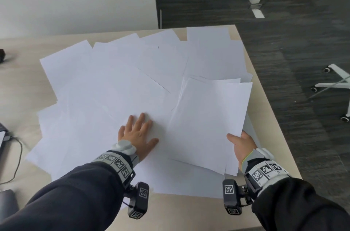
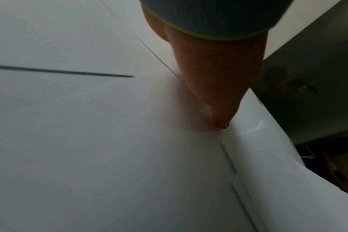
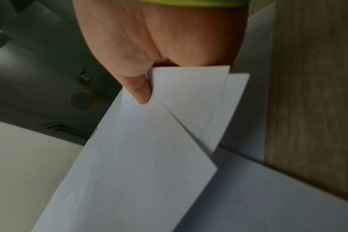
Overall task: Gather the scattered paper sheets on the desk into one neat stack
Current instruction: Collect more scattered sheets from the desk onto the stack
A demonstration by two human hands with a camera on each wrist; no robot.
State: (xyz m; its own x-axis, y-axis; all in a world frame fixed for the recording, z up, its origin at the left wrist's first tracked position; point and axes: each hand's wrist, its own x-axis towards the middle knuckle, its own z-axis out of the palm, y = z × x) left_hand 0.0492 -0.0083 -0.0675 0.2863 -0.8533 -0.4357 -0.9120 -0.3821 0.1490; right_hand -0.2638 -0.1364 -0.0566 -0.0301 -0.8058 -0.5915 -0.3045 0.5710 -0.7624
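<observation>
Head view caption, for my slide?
Right hand grips gathered sheets; left hand presses scattered sheets.

Head view high above the desk (image 1: 265,117), facing forward and down, taking in both hands; left wrist view skimming the paper on the desk, along the left hand (image 2: 218,75); right wrist view close under the right hand (image 3: 159,39), desk edge at right; all share the paper

sheets (image 1: 117,86): white paper, smooth, matt | desk (image 1: 269,117): pale wood-grain, matt | floor (image 1: 303,41): dark carpet, rough
</observation>
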